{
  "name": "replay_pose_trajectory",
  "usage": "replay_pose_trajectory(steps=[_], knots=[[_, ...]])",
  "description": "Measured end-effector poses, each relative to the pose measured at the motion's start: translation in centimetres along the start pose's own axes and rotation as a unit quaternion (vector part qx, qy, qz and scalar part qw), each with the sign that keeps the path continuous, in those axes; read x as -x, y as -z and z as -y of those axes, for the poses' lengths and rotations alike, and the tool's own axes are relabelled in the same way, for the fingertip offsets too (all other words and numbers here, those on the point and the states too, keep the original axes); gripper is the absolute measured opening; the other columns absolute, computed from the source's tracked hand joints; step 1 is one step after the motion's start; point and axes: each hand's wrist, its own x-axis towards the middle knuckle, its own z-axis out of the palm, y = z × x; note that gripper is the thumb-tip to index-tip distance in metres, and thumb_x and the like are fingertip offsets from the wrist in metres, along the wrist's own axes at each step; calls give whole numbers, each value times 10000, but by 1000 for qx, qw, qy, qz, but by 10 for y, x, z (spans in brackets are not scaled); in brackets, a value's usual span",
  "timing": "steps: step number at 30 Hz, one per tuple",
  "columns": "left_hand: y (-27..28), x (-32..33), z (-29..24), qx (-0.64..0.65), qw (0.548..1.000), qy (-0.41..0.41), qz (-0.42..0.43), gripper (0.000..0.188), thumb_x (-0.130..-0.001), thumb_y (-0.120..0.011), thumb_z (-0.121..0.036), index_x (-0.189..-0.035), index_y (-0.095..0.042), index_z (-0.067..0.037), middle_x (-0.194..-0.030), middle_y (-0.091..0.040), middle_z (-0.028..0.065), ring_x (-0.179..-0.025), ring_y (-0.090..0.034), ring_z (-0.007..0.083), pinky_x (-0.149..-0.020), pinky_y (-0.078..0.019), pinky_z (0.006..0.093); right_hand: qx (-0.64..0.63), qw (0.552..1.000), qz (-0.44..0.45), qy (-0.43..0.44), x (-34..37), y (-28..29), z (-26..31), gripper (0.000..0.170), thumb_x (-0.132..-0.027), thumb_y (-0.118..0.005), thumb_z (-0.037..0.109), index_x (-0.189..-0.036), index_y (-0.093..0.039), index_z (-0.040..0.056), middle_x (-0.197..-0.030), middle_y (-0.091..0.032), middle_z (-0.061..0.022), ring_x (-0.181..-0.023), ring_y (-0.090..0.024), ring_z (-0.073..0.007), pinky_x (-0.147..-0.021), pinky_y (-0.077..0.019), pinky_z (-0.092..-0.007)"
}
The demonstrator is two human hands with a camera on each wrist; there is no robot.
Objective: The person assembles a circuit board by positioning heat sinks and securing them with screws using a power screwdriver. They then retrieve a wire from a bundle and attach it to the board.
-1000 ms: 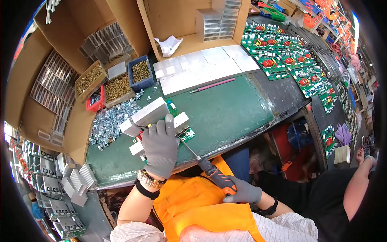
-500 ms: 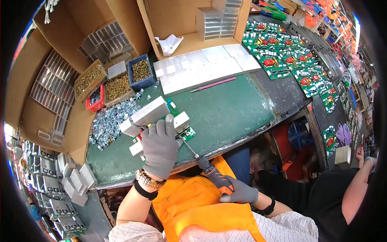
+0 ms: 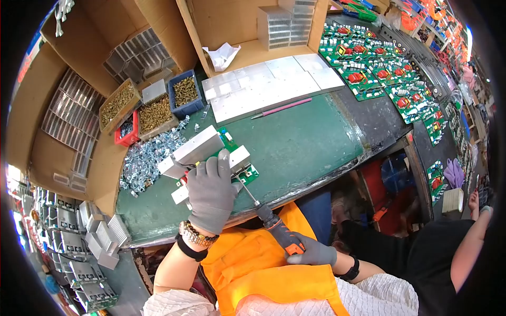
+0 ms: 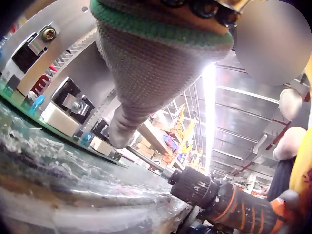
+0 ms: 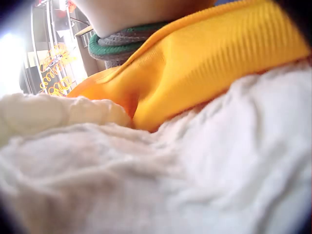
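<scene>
In the head view my gloved left hand (image 3: 211, 189) holds a green circuit board (image 3: 250, 175) with silver heat sinks (image 3: 199, 146) on it, fingers laid over the top. Its thumb (image 4: 123, 129) comes down beside the tip of a screwdriver bit. My gloved right hand (image 3: 316, 252) grips a black-and-orange electric screwdriver (image 3: 279, 229), whose long bit slants up to the board's near edge. Black components (image 4: 70, 100) held by screwed metal clips line the heat sinks in the left wrist view. The right wrist view shows white cloth and an orange apron (image 5: 195, 58); the right hand's fingers are hidden there.
Small metal clips (image 3: 147, 158) lie heaped left of the board, below bins of brass screws (image 3: 155, 116). Flat silver plates (image 3: 269, 87) and a pink pen-like tool (image 3: 282, 108) lie behind. More circuit boards (image 3: 363, 79) cover the right side. Another person's arm (image 3: 469, 253) shows at right.
The right hand and electric screwdriver have shifted slightly left, the bit staying at the board's edge. The left hand stays on the board; the view has turned a little.
</scene>
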Motion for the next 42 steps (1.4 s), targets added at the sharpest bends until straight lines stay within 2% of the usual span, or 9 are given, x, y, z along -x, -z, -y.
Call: replay_pose_trajectory(steps=[7, 9, 12, 14, 17, 37, 40, 41, 42], knots=[[0, -2, -2, -10, 1000, 2, 5, 829, -583, -834, -315, -1274, -464, -46, -1037, -525, 88, -957, -528, 281, -859, -414, 414, -14, 1000, 8, 12, 6, 1, 7, 767, -734, -794, 255, -1352, -399, 33, -949, -524, -10, -818, -507, -75, -728, -442, -233], [0, -6, -6, -18, 1000, 1, 5, 831, -584, -835, -314, -1276, -463, -45, -1049, -524, 87, -971, -526, 279, -863, -413, 415, 109, 992, -65, 14, 12, -1, 9, 820, -690, -818, 311, -1337, -405, 22, -959, -543, -39, -835, -535, -103, -752, -455, -243], [-3, -9, -16, -61, 996, -15, -66, 844, -587, -837, -326, -1287, -457, -47, -1060, -532, 84, -972, -536, 275, -860, -417, 417, 135, 987, -91, -3, 15, 3, 11, 858, -663, -827, 350, -1333, -406, 16, -987, -559, -66, -861, -556, -132, -783, -465, -258], [-4, -12, -23, -42, 998, 46, 15, 851, -597, -837, -343, -1296, -451, -49, -1056, -545, 80, -966, -548, 271, -849, -421, 417, 133, 986, -99, -8, 17, -1, 20, 840, -671, -829, 310, -1336, -403, 25, -986, -550, -53, -850, -542, -125, -781, -467, -261], [-3, -16, -25, -51, 996, 63, 46, 844, -612, -832, -355, -1300, -449, -50, -1027, -553, 81, -949, -555, 273, -834, -425, 412, 127, 987, -100, -7, 16, 1, 20, 834, -676, -834, 281, -1342, -397, 33, -995, -544, -44, -853, -531, -122, -788, -467, -267], [-4, -15, -17, -29, 999, 25, 37, 793, -607, -818, -383, -1248, -482, -57, -994, -548, 80, -907, -546, 273, -800, -417, 402, 217, 967, -135, 24, 15, -5, 22, 861, -671, -846, 320, -1339, -389, 27, -996, -574, -73, -905, -575, -145, -815, -478, -278], [-3, -15, -16, -26, 999, 19, 30, 784, -601, -820, -382, -1234, -488, -60, -979, -549, 81, -901, -551, 274, -797, -418, 404, 191, 976, -102, -13, 11, 8, 10, 858, -694, -812, 386, -1346, -392, 18, -1037, -592, -106, -925, -599, -177, -816, -487, -288], [-3, -15, -17, -21, 999, 20, 28, 781, -597, -822, -381, -1227, -489, -61, -970, -550, 82, -896, -554, 275, -794, -419, 404, -71, 995, 58, -24, 10, 18, 5, 855, -702, -810, 369, -1355, -384, 19, -1009, -580, -82, -891, -580, -151, -788, -479, -276], [-2, -16, -16, -22, 999, 20, 29, 781, -597, -822, -381, -1227, -489, -61, -970, -550, 82, -896, -554, 275, -794, -419, 404, -327, 920, 214, -34, 9, 23, 1, 851, -710, -808, 351, -1364, -376, 19, -982, -569, -59, -857, -561, -124, -760, -471, -264]])
